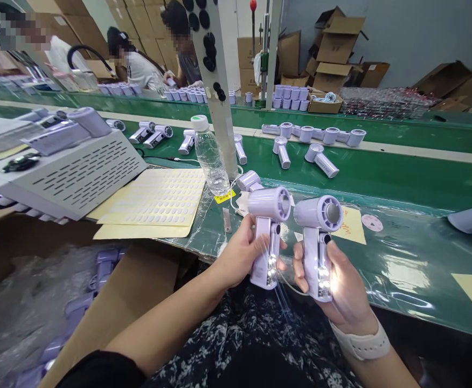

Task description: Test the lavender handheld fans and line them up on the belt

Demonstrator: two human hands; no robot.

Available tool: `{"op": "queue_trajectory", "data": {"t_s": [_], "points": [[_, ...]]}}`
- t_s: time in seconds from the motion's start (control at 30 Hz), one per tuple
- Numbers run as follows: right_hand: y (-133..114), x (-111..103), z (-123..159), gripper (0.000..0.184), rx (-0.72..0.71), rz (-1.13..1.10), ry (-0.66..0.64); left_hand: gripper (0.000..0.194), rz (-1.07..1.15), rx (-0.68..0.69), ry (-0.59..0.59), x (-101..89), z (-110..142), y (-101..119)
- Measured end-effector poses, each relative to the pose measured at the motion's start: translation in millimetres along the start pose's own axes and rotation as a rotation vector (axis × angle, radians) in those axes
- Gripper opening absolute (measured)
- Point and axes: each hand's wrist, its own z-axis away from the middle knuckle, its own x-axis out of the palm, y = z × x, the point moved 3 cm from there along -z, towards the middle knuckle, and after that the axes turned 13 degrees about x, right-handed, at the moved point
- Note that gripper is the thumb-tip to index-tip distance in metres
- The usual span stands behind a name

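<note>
Holding one fan [267, 205] low down in the curled left hand [238, 253], the other fan [312, 215] in the curled right hand [351, 288], both upright, likely to leave most showing (nice and close together).

Glossy lilac plastic fans [269, 203]; smooth clear bottle [212, 156]; matt brown cardboard boxes [338, 40].

Bright, even light fills the view; white glare streaks the plastic-covered worktop [416, 258], and a hard glint flares beside the right hand [351, 285]. Edges stretch and lean with wide-angle distortion; distant faces are pixelated.
</note>
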Motion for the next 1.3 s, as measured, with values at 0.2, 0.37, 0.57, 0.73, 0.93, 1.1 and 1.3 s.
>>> {"op": "queue_trajectory", "data": {"t_s": [0.2, 0.37, 0.57, 0.73, 0.93, 1.1, 1.3], "points": [[0.3, 5.9, 2.5, 0.045, 0.042, -0.126, 0.068, 0.042, 0.073, -0.005, 0.042, 6.0, 3.7, 1.8], [-7.0, 15.1, 13.3, 0.037, -0.027, -0.124, 0.095, 0.043, 0.110, 0.003, -0.060, 13.8, 13.0, 17.6], [-15.8, 17.2, 12.4, 0.025, -0.041, -0.138, 0.169, 0.053, 0.130, 0.011, -0.006, 15.9, 9.2, 22.2], [-16.0, 23.2, 9.3, 0.031, 0.022, -0.188, 0.107, 0.057, 0.244, -0.129, -0.019, 16.2, 4.2, 12.6], [-15.1, 23.5, 10.7, 0.039, 0.032, -0.184, 0.094, 0.040, 0.346, -0.096, 0.024, 16.0, 1.6, 14.5], [-18.8, 16.6, 13.5, 0.030, -0.049, -0.207, 0.086, 0.029, 0.321, -0.072, -0.050, 14.1, -0.1, 19.6], [-15.7, 4.8, 14.5, 0.029, -0.130, -0.211, 0.257, 0.052, 0.157, -0.064, -0.086, 11.9, 1.3, 24.9]]}}
